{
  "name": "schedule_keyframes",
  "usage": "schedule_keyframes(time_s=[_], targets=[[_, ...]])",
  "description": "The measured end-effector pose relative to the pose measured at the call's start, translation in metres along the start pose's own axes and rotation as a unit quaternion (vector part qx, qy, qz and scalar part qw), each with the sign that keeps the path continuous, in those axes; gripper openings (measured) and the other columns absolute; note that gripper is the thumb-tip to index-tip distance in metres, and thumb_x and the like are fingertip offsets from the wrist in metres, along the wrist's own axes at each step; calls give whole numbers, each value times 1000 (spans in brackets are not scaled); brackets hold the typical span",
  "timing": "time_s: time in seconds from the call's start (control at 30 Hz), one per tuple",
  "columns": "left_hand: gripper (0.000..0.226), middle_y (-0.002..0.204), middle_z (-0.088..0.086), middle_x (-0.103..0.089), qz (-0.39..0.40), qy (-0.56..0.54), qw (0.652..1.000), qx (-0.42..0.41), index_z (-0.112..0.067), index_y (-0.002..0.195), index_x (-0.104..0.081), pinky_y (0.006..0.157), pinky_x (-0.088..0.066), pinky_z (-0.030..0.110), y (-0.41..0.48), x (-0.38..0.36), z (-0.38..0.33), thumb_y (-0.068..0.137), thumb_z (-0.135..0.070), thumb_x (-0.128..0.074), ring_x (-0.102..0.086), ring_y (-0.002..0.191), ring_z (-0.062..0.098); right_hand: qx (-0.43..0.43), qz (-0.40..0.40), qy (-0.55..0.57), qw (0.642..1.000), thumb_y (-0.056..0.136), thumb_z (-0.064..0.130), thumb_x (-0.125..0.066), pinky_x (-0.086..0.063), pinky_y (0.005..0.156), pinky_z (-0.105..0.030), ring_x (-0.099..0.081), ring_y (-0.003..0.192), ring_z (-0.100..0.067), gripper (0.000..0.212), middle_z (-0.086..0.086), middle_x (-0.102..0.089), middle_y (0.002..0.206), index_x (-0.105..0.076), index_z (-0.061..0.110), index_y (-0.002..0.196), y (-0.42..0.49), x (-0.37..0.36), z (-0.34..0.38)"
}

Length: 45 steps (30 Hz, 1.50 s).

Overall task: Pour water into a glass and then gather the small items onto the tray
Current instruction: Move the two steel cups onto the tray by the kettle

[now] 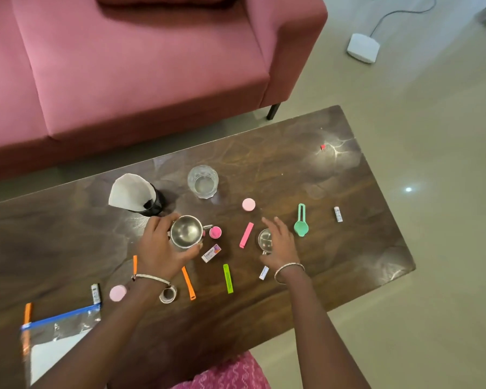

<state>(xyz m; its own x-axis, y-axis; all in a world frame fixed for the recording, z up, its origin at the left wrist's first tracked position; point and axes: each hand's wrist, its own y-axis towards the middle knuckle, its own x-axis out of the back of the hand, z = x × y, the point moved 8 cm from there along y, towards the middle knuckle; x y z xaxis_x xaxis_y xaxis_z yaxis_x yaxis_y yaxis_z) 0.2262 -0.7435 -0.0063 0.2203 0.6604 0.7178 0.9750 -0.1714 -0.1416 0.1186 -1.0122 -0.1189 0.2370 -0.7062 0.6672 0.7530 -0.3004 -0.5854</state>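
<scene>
A clear glass with a little water stands at the table's far side. My left hand wraps around a larger steel cup, fingers at its far rim and thumb at its near side. With fingers spread, my right hand lies over a smaller steel cup, whose right side it hides. Small items lie scattered around: two pink caps, a pink pot, a pink clip, a green scoop, an eraser box, a green clip and orange clips. No tray is in view.
A black mesh holder with white paper stands left of the glass. A zip bag lies at the near left corner of the dark wooden table, a tape roll under my left wrist. A pink sofa runs behind the table.
</scene>
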Motion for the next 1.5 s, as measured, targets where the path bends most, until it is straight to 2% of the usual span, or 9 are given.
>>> schedule_keyframes(time_s=[0.1,0.27,0.4,0.57,0.8,0.9,1.03,1.23,1.5], targets=[[73,101,-8,-50,21,-9,1000,-6,-15,112,-65,77,-51,32,0,-2,-1,49,-49,-76,-60,89,18,45,26,-177,983,77,-10,-60,-42,110,-48,-20,150,-30,87,1,-15,165,-37,39,147,8,-14,7],[68,104,-7,-54,24,-7,1000,-8,-14,111,-65,80,-53,34,-5,1,5,51,-32,-91,-62,93,20,60,1,-230,971,84,-3,-62,-53,90,-40,-49,120,-29,66,1,-43,141,-49,36,135,13,-9,-2],[68,108,-6,-61,28,-10,999,15,-19,110,-64,79,-54,35,-15,8,17,50,-41,-87,-64,95,18,16,-21,-148,989,73,-1,-72,-52,89,-38,-61,107,-29,73,-4,-51,123,-52,30,136,4,6,-12],[65,90,-19,-64,19,-29,998,57,-34,106,-61,76,-55,35,-40,36,35,48,-56,-79,-65,87,10,-40,-149,2,988,64,28,-84,-47,79,-32,-63,99,-25,55,-2,-59,112,-62,18,114,-47,22,11],[72,100,-10,-67,-26,-44,997,61,-31,114,-64,80,-55,36,-99,99,67,49,-60,-75,-65,90,14,-41,-150,86,984,54,56,-87,-52,75,-29,-69,87,-20,53,7,-72,84,-68,25,92,-131,-20,75],[74,95,-9,-63,-53,-40,996,65,-31,115,-64,76,-52,31,-138,135,91,49,-65,-71,-63,89,15,18,-128,120,984,48,66,-78,-49,72,-26,-68,80,-10,52,21,-67,73,-60,39,88,-170,-53,117],[73,100,-7,-63,-83,-65,990,89,-27,109,-66,79,-55,37,-195,185,132,47,-65,-74,-64,92,15,84,-81,85,990,52,58,-86,-55,76,-30,-69,81,-8,43,17,-71,77,-56,49,81,-217,-105,172],[65,92,-13,-60,-163,-69,975,131,-29,99,-64,79,-53,34,-300,280,210,47,-60,-86,-61,86,12,177,-51,46,982,56,44,-90,-47,74,-23,-65,85,-9,45,13,-67,87,-64,28,88,-298,-189,267],[64,93,-10,-61,-257,-13,944,205,-28,97,-61,75,-51,29,-444,398,313,50,-66,-81,-61,87,12,269,-2,24,963,61,48,-87,-50,78,-26,-66,85,-8,42,23,-63,78,-65,31,92,-411,-321,383]])
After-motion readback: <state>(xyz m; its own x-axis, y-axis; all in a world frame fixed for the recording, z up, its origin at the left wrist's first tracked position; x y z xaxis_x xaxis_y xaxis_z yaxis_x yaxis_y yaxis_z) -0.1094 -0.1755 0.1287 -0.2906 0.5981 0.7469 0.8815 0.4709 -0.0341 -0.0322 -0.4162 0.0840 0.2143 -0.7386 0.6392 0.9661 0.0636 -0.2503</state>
